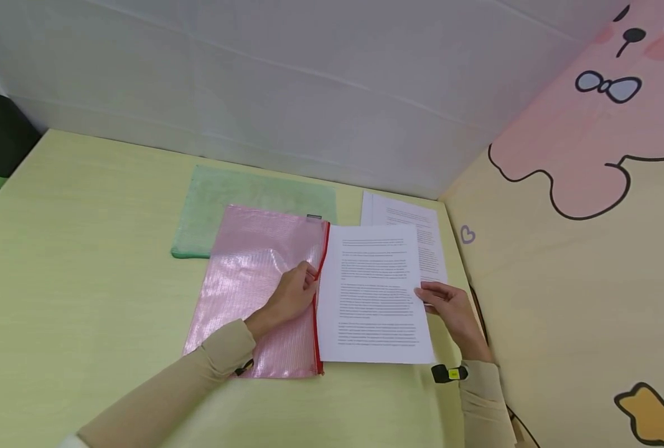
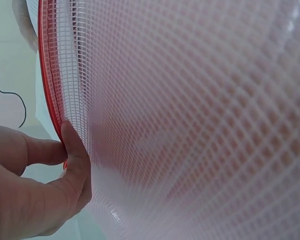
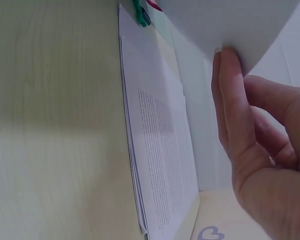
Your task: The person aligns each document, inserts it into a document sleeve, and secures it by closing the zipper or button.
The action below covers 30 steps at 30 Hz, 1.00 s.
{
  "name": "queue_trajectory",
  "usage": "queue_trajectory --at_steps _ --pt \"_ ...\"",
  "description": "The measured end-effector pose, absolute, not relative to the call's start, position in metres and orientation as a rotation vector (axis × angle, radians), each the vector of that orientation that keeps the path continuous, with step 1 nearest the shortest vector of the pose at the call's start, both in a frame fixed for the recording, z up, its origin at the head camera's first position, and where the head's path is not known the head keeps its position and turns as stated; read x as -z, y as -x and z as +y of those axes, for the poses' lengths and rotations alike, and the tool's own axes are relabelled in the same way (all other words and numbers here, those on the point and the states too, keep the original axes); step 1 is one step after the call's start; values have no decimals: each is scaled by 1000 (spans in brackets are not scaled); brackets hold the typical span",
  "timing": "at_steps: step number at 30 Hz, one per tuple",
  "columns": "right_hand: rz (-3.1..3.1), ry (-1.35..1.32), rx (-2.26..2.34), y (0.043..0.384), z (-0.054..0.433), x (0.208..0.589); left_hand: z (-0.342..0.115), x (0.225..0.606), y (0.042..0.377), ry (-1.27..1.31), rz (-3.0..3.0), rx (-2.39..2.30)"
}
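A pink mesh zipper pouch (image 1: 242,267) lies on the table with its red-zipped edge facing right. My left hand (image 1: 291,291) pinches that edge near its middle; in the left wrist view thumb and finger meet on the red zipper (image 2: 46,80). A printed sheet of paper (image 1: 373,292) extends from the pouch's opening, its left edge at the red zipper. With thumb and fingers, my right hand (image 1: 449,308) pinches the sheet's right edge. The right wrist view shows the raised paper (image 3: 224,25) between the fingers. How far the sheet reaches inside the pouch is hidden.
Behind the pouch lies a green zipper pouch (image 1: 264,185), partly covered. A stack of printed papers (image 1: 432,239) rests at the table's back right, partly under the held sheet. A white wall (image 1: 309,93) borders the back, and a cartoon-printed wall (image 1: 561,280) the right.
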State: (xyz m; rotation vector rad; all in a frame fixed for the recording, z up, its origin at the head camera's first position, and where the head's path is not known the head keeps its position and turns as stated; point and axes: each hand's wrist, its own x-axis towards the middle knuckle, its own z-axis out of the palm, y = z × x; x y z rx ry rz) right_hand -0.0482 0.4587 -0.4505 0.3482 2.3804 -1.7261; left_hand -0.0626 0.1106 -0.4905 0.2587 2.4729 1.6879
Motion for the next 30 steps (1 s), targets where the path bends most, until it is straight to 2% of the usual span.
queue_trajectory --at_steps 30 --pt "2380 -346 1776 49 433 466 123 486 54 -147 2321 -1833"
